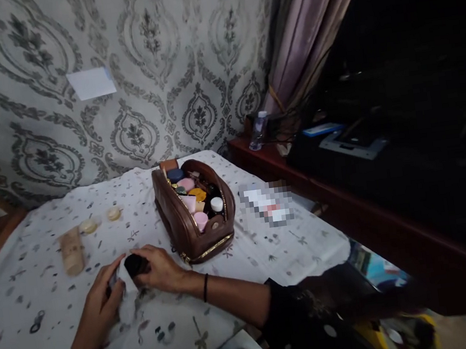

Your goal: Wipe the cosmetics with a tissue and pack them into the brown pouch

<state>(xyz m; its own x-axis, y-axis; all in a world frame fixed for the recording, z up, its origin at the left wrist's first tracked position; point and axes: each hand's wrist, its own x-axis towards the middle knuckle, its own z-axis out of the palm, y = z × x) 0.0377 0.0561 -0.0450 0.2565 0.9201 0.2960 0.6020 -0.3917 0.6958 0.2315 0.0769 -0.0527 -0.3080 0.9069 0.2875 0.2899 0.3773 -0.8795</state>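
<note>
At the near left of the bed-like covered surface, my left hand [104, 298] is closed around a crumpled white tissue or cloth [128, 285]. My right hand [162, 269] grips a small black round-topped container [135, 264] pressed against that white material; its exact kind is hard to make out. Just beyond my right hand stands a brown leather cosmetic bag [175, 221], unzipped and full of small bottles, jars and tubes. A beige tube [71, 251] lies left of my hands, with a small pale jar [89, 226] and another small pale jar [114, 213] near it.
A patterned white cloth [200, 325] covers the surface. To the bag's right lies a blurred-out flat item [268, 205]. A dark red wooden ledge [326, 208] runs along the right, bearing a clear bottle [258, 131]. Patterned wallpaper [154, 82] rises behind.
</note>
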